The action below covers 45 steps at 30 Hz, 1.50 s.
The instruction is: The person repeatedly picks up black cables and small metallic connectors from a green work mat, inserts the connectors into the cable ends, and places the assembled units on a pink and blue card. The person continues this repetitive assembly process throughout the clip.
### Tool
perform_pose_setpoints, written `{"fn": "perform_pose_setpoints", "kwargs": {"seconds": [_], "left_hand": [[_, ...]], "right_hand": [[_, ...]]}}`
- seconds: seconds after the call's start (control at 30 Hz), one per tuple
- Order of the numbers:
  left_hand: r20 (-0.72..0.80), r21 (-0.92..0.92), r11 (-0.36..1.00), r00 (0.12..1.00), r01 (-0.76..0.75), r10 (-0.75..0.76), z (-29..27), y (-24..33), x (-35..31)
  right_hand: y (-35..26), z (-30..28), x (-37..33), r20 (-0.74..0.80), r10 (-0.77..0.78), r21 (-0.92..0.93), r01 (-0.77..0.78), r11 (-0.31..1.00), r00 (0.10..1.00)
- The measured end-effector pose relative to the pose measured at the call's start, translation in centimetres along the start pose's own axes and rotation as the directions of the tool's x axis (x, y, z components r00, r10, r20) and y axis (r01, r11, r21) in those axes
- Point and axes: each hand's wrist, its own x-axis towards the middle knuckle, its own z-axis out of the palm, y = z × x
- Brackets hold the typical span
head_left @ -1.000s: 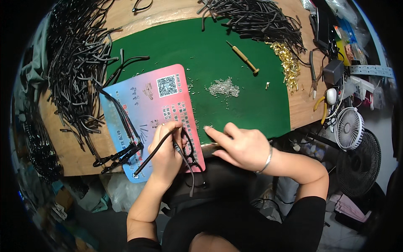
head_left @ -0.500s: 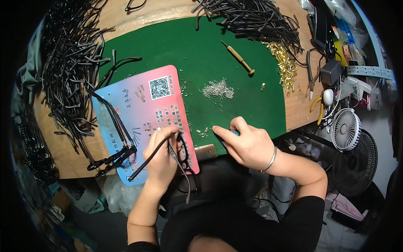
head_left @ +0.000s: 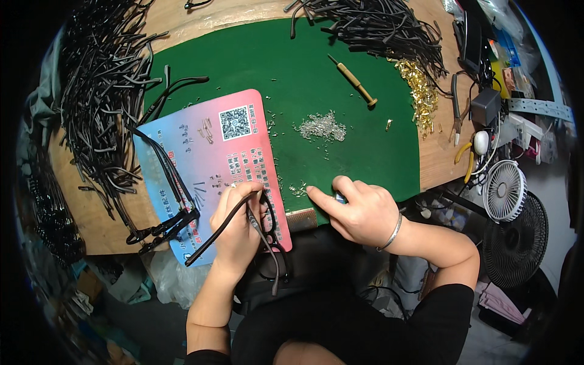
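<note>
My left hand (head_left: 236,234) is closed on a pair of black eyeglasses (head_left: 218,234), whose temples stick out past the fingers, over the lower edge of a pink-and-blue printed sheet (head_left: 248,152). The index finger of my right hand (head_left: 364,213) reaches out to a few loose tiny screws (head_left: 297,190) on the green mat (head_left: 365,158). Its other fingers curl around a small blue-ended object (head_left: 340,198), mostly hidden in the palm. Beyond lies a heap of tiny silvery screws (head_left: 323,126). Another pair of black glasses (head_left: 173,176) rests on the sheet's left side.
Heaps of dark temples lie at the left (head_left: 100,115) and far side (head_left: 377,27). A brass screwdriver (head_left: 354,81) and golden small parts (head_left: 417,91) are at the right of the mat. Pliers (head_left: 455,112) and a white fan (head_left: 505,191) stand farther right.
The whole view has shifted slightly. My right index fingertip stays by the loose screws while the blue-ended object has turned a little in the hand. My left hand keeps hold of the eyeglasses.
</note>
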Motion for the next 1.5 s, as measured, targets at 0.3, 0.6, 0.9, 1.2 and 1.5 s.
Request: {"fn": "perform_pose_setpoints", "kwargs": {"seconds": [0.3, 0.6, 0.9, 1.2, 1.5], "left_hand": [[0.057, 0.088, 0.996, 0.998, -0.032, 0.027, -0.4, 0.3, -1.0], [0.421, -0.057, 0.947, 0.868, 0.315, -0.263, -3.0, 1.0, 2.4], [0.357, -0.027, 0.974, 0.912, 0.224, -0.200, -2.6, 0.9, 2.0], [0.288, -0.005, 0.993, 0.951, 0.116, -0.110, -2.1, 0.8, 1.6], [0.177, 0.071, 0.997, 0.984, -0.015, 0.002, -1.3, 0.8, 1.1]], "right_hand": [[-0.3, 0.1, 0.3, 0.021, -0.030, -0.057, 0.032, 0.998, 0.999], [-1.5, -0.2, 2.4, 0.130, -0.008, 0.420, -0.048, 0.906, 0.992], [-1.6, 0.8, 3.3, 0.149, 0.025, 0.422, -0.086, 0.902, 0.989], [-1.1, 0.6, 4.1, 0.078, -0.132, 0.305, 0.102, 0.947, 0.988], [-0.2, 0.6, 5.0, 0.080, -0.216, 0.269, 0.187, 0.945, 0.973]]}}
